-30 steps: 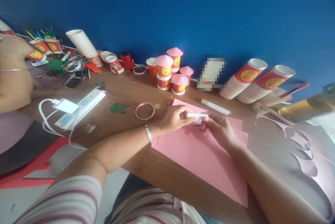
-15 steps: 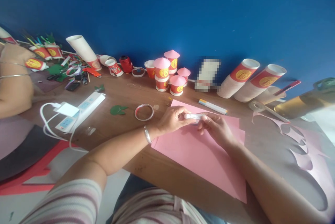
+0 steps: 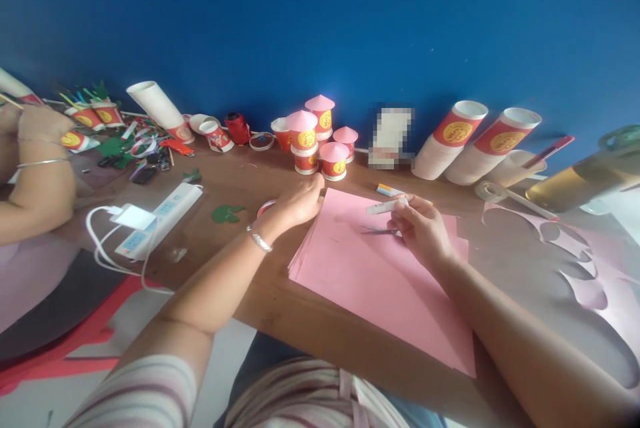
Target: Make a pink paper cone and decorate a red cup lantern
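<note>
Head view, logged from my remote station. Right hand point(image 3: 420, 225): thumb and fingers clamped on a white tube point(image 3: 380, 207) above the pink sheets point(image 3: 370, 288). Scissor blades point(image 3: 379, 231) show beneath; I can't tell whether they're gripped too. Left hand point(image 3: 300, 201): near the cone-topped cups point(image 3: 333, 165), fingertips unclear, so apart or together I can't tell. Step, my judgement: tube in hand, left side reaching. Next move calls for care around those cups.
</note>
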Motion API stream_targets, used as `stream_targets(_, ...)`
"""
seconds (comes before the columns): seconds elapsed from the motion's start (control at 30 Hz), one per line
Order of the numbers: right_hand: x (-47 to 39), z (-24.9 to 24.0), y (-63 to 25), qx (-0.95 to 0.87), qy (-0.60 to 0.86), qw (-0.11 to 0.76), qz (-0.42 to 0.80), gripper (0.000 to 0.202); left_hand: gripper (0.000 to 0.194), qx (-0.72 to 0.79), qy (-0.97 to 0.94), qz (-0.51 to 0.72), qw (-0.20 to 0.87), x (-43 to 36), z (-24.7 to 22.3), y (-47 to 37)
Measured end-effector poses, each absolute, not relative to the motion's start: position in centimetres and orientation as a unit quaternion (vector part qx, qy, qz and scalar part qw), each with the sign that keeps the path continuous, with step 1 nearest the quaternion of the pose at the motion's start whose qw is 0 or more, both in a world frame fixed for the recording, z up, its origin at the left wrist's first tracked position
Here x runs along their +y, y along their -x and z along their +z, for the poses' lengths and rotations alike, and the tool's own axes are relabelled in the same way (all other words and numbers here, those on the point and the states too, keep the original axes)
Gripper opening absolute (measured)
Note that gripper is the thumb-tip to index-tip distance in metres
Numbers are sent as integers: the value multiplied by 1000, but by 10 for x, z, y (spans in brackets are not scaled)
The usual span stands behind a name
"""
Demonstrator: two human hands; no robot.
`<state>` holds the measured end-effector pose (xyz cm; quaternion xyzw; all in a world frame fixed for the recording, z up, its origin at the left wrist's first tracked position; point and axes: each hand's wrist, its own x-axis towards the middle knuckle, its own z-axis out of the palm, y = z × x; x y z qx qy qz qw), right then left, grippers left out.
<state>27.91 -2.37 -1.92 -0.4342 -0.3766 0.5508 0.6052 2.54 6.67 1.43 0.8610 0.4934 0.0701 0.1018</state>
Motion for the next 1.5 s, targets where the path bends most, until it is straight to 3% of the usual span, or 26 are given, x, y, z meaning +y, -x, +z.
stream_targets(0.3, -28, -17, -275, -404, 444, 569, 562, 38, 14, 469, -876, -3, 111, 74, 12, -6)
stream_targets(0.57, -28, -16, -277, -410, 452, 554, 566, 39, 15, 435, -887, 103, 119, 79, 9, -1)
stream_targets(0.77, -25, -15, -279, -403, 449, 573, 555, 39, 22, 358, -895, 220, 151, 74, 24, -44)
stream_targets(1.03, -27, -13, -284, -391, 451, 582, 552, 42, 20, 306, -929, 129, 165, 89, 4, -133)
stream_targets(1.13, -28, -11, -285, -403, 451, 576, 549, 43, 30, 296, -930, 137, 171, 95, -3, -139)
stream_targets(1.27, -26, -14, -288, -418, 462, 573, 533, 45, 26, 301, -921, 164, 184, 90, -2, -117)
stream_targets(1.5, -27, -14, -290, -487, 482, 564, 460, 40, 27, 218, -941, 256, 31, 55, 8, -53)
